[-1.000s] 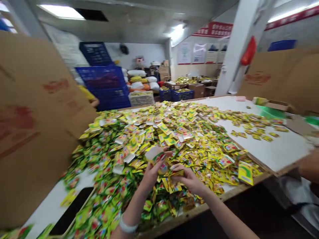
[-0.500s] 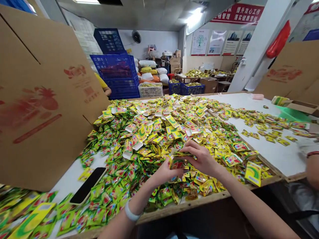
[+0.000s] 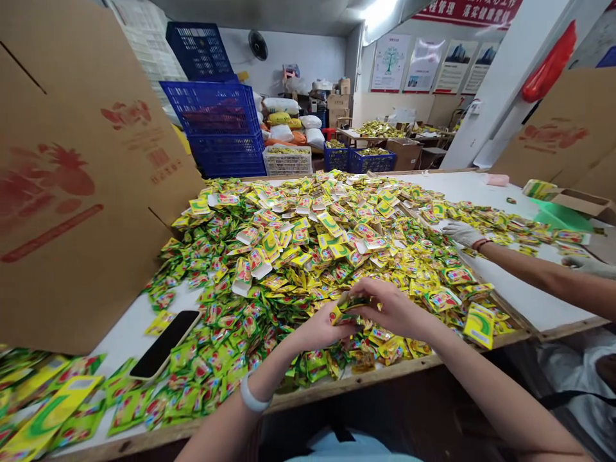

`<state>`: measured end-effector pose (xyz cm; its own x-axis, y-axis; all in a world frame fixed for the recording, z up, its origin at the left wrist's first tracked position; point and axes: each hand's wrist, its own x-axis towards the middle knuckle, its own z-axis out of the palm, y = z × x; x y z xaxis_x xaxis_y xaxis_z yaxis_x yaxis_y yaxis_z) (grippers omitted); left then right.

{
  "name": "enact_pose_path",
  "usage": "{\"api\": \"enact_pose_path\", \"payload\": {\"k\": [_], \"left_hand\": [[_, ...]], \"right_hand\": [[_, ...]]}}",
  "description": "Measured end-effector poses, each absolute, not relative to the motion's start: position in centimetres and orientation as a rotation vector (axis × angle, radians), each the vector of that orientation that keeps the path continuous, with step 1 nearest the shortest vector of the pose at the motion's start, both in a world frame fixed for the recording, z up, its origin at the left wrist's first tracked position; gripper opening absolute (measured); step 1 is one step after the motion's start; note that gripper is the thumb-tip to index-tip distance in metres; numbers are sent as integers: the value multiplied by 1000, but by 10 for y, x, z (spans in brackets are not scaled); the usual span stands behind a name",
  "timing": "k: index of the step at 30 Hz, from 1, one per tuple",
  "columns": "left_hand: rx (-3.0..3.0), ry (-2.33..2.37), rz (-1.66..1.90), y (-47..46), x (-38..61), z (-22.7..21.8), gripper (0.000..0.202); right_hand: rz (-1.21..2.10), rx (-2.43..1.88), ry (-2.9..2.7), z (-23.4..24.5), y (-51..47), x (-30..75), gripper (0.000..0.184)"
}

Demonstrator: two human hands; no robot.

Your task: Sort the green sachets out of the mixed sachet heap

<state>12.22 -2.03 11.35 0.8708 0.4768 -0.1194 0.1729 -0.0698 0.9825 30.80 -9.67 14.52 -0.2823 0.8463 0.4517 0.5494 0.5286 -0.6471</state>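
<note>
My left hand (image 3: 320, 328) is closed around a small yellow carton (image 3: 335, 314), low over the near part of a heap of candy packets. My right hand (image 3: 392, 311) meets it from the right, its fingers curled over green-and-yellow packets (image 3: 355, 303) at the carton's end. Fingers partly hide both the packets and the carton. Below and around my hands lie green sachets (image 3: 240, 346) and yellow sachets (image 3: 394, 350). Several yellow cartons with white open flaps (image 3: 260, 262) rest on top of the heap.
A black-screened phone (image 3: 164, 345) lies at left beside a tall cardboard box (image 3: 96, 212). A wooden edge strip (image 3: 510, 321) divides the tables. At right, a co-worker's gloved hand (image 3: 462, 233) reaches to the heap's edge; another glove (image 3: 590, 265) is behind. Blue crates (image 3: 224, 154) stand beyond.
My right fingers have closed in over the carton's end, and the packets show less. A co-worker's gloved hand has come in from the right to the heap. The view has shifted slightly.
</note>
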Motion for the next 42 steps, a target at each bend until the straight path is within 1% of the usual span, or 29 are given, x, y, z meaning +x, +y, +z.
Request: {"api": "enact_pose_path", "payload": {"k": [2,5,8,9,11,13,14,16,20,25,27,30,31,33,35,37,42], "left_hand": [[1629,472,245,-19,122,114,31],[1648,470,194,-19,123,115,33],[1687,491,127,-20,125,113,40],[1690,497,105,-21,125,111,42],[1673,501,70,-23,126,108,46],[1676,491,57,-24,127,106,50],[1712,484,58,-24,127,106,50],[1815,474,55,-25,128,105,46],[1927,453,3,-26,130,103,43],[1968,463,7,-33,132,102,56],[2035,521,69,-36,133,100,64],[2270,671,128,-38,132,90,81],[2353,716,133,-36,131,84,85],[2482,770,141,-31,127,73,93],[2562,791,161,-25,123,66,97],[2617,797,192,-18,120,61,99],[2724,795,339,-10,120,50,104]], "right_hand": [[538,-1108,-1886,143,-97,311,11],[517,-1141,-1858,131,-96,316,7],[472,-1151,-1935,120,-95,318,11],[528,-1144,-1952,119,-96,319,13],[766,-1153,-1910,118,-100,320,16],[1010,-1210,-1786,115,-106,322,23],[1079,-1250,-1722,113,-109,323,26],[1101,-1303,-1671,108,-114,323,28],[1097,-1251,-1825,105,-123,321,29],[1213,-1068,-1849,104,-133,320,32],[1261,-1039,-1733,92,-135,318,31],[1392,-1022,-1469,63,-135,304,32],[1389,-1024,-1388,54,-133,298,34],[1254,-1033,-1285,42,-128,283,33],[1043,-1026,-1245,40,-122,270,28],[912,-1014,-1239,46,-119,262,25],[883,-1015,-1114,53,-118,251,27]]}}
